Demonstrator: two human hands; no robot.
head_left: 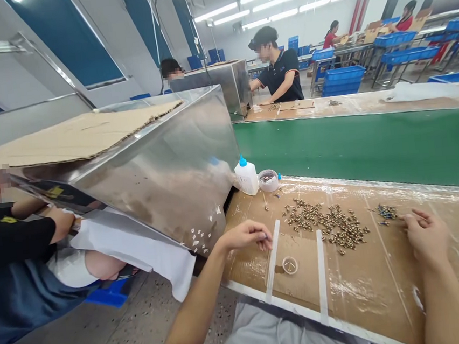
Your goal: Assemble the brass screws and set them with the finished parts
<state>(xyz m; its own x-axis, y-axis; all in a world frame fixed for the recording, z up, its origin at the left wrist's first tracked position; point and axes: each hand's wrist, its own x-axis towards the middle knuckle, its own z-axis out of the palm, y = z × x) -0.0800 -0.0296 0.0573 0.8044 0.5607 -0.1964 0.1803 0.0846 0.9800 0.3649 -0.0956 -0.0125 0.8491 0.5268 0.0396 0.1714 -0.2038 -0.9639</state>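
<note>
My left hand (248, 235) hovers over the left part of the cardboard-covered table, its fingers curled together. A tiny dark bit shows at its fingertips, too small to name. My right hand (427, 235) is at the right, beside a small cluster of bluish-dark metal pieces (386, 211); its fingers are bent inward, and what they hold, if anything, is hidden. Between the hands spreads a larger pile of small brass-coloured metal parts (344, 226). A small clear cup (290, 265) with some liquid stands on a cardboard piece between two white tape strips (322, 276).
A white bottle with a blue cap (247, 177) and a roll of tape (268, 180) stand at the table's back left. A metal box (164, 167) rises at the left. Behind the table runs a green conveyor belt (352, 146). Co-workers sit at left and across.
</note>
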